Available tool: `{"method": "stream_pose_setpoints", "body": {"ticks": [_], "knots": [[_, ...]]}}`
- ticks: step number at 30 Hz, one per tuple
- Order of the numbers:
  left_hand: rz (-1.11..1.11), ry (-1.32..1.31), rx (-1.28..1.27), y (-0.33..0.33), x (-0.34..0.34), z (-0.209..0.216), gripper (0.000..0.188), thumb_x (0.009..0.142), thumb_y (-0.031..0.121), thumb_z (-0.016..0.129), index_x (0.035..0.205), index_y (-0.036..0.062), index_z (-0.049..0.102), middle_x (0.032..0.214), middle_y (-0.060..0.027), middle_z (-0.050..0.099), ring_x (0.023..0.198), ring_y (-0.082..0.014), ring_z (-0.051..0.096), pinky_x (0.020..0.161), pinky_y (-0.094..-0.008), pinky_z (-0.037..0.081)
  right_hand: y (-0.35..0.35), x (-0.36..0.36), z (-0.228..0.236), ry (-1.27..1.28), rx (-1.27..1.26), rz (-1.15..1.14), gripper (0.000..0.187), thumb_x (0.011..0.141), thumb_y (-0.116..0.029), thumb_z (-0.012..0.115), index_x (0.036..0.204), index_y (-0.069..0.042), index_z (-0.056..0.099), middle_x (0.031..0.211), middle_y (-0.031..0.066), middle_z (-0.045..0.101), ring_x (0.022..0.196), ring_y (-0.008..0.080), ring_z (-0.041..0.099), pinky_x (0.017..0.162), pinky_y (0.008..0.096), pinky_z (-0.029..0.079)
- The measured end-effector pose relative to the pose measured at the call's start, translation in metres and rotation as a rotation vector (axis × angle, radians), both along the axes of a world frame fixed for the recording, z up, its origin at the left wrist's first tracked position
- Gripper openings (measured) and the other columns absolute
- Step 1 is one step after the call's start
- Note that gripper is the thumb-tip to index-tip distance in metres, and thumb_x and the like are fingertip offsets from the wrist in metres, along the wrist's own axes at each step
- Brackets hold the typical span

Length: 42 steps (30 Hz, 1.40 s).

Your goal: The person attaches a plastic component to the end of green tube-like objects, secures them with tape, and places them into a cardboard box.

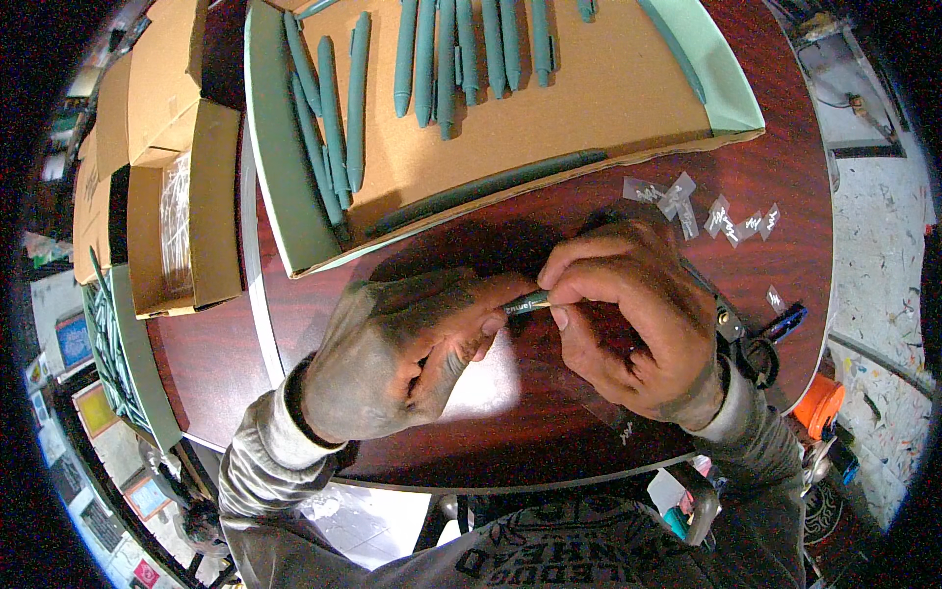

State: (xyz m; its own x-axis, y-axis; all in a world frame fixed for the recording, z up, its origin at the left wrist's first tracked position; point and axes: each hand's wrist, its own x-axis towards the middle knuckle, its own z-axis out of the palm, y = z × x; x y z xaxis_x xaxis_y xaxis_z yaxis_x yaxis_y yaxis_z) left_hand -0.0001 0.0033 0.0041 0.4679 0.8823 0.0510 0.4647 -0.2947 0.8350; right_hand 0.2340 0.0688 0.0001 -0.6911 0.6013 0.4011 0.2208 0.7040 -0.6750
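Observation:
A dark green pen (527, 302) with white print on its barrel is between my two hands over the table. My left hand (392, 348) is closed round it, hiding most of its length. My right hand (638, 324) pinches the pen's other end between thumb and forefinger; whether something small is also in that pinch, I cannot tell. Just beyond my hands stands a shallow cardboard tray (304, 236) with pale green walls. Several matching green pens (427, 69) lie in it, most at the far side and left, with one along the near wall.
Small clear plastic pieces (677, 201) with white marks lie on the dark red wooden table (579, 442) at the right. Dark-handled scissors (756, 358) rest beyond my right wrist. To the left are an open cardboard box (211, 206) and a box full of pens (113, 344).

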Motion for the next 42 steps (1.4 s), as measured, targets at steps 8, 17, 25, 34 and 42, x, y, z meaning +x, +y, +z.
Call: {"method": "stream_pose_setpoints", "body": {"ticks": [8, 17, 25, 34, 42], "knots": [[0.017, 0.001, 0.000, -0.001, 0.001, -0.002, 0.037, 0.102, 0.025, 0.043, 0.123, 0.0003, 0.059, 0.077, -0.0085, 0.060, 0.065, -0.0268, 0.061, 0.062, -0.0377, 0.052, -0.002, 0.000, 0.000, -0.024, -0.001, -0.017, 0.023, 0.074, 0.006, 0.068, 0.094, -0.005, 0.063, 0.096, 0.0111, 0.067, 0.081, 0.0275, 0.062, 0.079, 0.0370, 0.048], [0.000, -0.010, -0.015, -0.001, 0.000, -0.002, 0.038, 0.103, 0.027, 0.041, 0.124, 0.0009, 0.058, 0.080, -0.0081, 0.061, 0.065, -0.0252, 0.062, 0.062, -0.0376, 0.052, 0.000, 0.000, 0.000, 0.015, -0.017, 0.008, 0.023, 0.075, 0.006, 0.068, 0.095, -0.003, 0.062, 0.096, 0.0132, 0.067, 0.081, 0.0276, 0.062, 0.080, 0.0380, 0.048], [0.006, 0.001, 0.007, 0.000, 0.001, -0.004, 0.040, 0.104, 0.030, 0.040, 0.124, 0.0005, 0.058, 0.082, -0.0084, 0.063, 0.067, -0.0252, 0.063, 0.064, -0.0374, 0.053, 0.000, 0.000, -0.002, 0.028, -0.014, -0.001, 0.022, 0.074, 0.002, 0.068, 0.095, -0.005, 0.061, 0.096, 0.0117, 0.066, 0.082, 0.0285, 0.062, 0.079, 0.0394, 0.048], [0.030, -0.047, -0.028, -0.002, 0.002, -0.006, 0.040, 0.103, 0.030, 0.040, 0.123, 0.0009, 0.059, 0.076, -0.0071, 0.059, 0.062, -0.0233, 0.058, 0.061, -0.0364, 0.049, 0.000, 0.000, 0.000, 0.001, -0.005, 0.004, 0.021, 0.076, 0.005, 0.067, 0.094, -0.004, 0.062, 0.095, 0.0127, 0.067, 0.080, 0.0287, 0.062, 0.078, 0.0381, 0.049], [0.002, -0.023, 0.037, -0.001, 0.001, -0.007, 0.038, 0.103, 0.027, 0.043, 0.125, -0.0005, 0.057, 0.081, -0.0092, 0.063, 0.065, -0.0252, 0.063, 0.062, -0.0364, 0.052, -0.001, 0.000, 0.001, -0.044, 0.005, -0.009, 0.022, 0.075, 0.004, 0.068, 0.094, -0.004, 0.062, 0.095, 0.0120, 0.067, 0.081, 0.0294, 0.062, 0.079, 0.0385, 0.048]]}}
